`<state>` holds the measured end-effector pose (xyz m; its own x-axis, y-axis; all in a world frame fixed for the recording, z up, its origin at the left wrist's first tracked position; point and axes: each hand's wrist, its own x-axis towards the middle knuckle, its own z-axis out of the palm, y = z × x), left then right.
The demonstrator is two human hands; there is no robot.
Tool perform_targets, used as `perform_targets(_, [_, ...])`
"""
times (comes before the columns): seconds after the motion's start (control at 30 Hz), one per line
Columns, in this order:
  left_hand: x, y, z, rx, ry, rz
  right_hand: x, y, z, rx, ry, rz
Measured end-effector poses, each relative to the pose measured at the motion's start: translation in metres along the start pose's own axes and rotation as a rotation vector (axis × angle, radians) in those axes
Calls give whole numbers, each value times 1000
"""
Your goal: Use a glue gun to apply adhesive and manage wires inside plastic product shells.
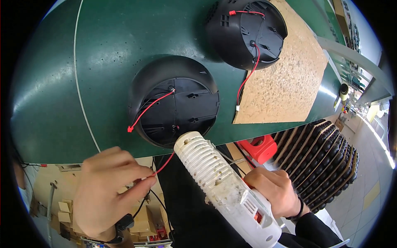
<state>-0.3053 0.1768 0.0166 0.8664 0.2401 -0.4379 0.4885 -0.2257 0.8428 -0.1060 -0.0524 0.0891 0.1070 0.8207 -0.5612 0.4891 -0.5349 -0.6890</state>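
Your left hand pinches a red wire between thumb and fingertips, down at the near edge of the green desk. Your right hand is clenched around the grip of a white glue gun.

What matters is how the gun lies to the nearer black shell. The shell sits open side up on the desk, straight ahead of both hands. The gun's long axis runs from your right hand up and to the left, and its nozzle end meets the shell's near rim. The pinched wire runs from your left hand up toward that same spot, so the right hand's tool is closer to the shell than the left hand is.

Count: two black shells, the second one farther off, up and to the right, partly on a brown board. Each shell has a red wire; the far one's trails down over the board. One glue gun. One red plastic piece lies below the desk edge, beside stacked black parts.
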Motion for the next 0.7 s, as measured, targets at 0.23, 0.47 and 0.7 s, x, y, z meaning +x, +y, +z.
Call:
perform_targets(0.23, [0,-3,5,2,-14,66,-4,-1,-1,-41,7,17])
perform_targets(0.47, [14,13,-6,-104,205,-42,-7,-7,-4,3,5,18])
perform_targets(0.7, [14,7,5,-184,379,-139,-5,-14,-7,37,-13,60])
